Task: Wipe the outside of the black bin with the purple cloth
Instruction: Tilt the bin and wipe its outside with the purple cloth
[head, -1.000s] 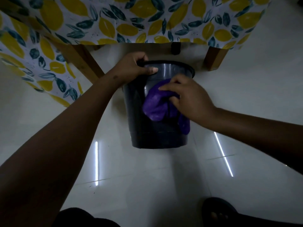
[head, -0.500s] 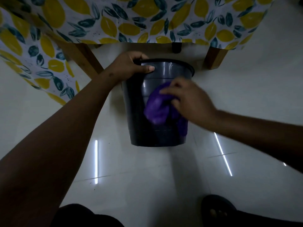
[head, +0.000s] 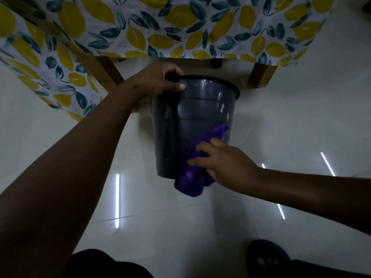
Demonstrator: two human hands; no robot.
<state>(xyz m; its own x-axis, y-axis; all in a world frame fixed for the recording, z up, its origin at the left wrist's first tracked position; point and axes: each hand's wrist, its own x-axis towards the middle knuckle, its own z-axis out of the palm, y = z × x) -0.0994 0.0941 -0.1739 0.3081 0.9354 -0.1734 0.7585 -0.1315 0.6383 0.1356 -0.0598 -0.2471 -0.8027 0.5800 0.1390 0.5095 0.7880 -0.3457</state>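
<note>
My left hand (head: 160, 80) grips the bin (head: 200, 117) at the near-left of its rim: the fingers are curled over the edge into the mouth and the thumb lies pressed on the outer wall. My right hand (head: 222, 163) is low on the bin's near-right side. Its fingers are spread and nearly straight, pressing the cloth (head: 190, 181) flat against the wall. I cannot tell whether any finger is tucked under the fabric.

The cloth is bunched. One corner points up the wall above my fingers, and the rest hangs below the palm, past the bin's bottom edge.

The bin sits on the floor (head: 160, 227), rim toward the table. I cannot tell whether it is tipped or fully upright.

Just behind it hangs a tablecloth (head: 180, 27) printed with lemons, its hem close above the rim and my left knuckles. A table leg (head: 260, 75) stands behind the rim to the right and another leg (head: 106, 71) beside my left wrist.

Thin streaks of light (head: 117, 199) reflect off the glossy tiles. At the bottom right a foot (head: 265, 257) in dark footwear rests on the floor, well apart from the bin.
</note>
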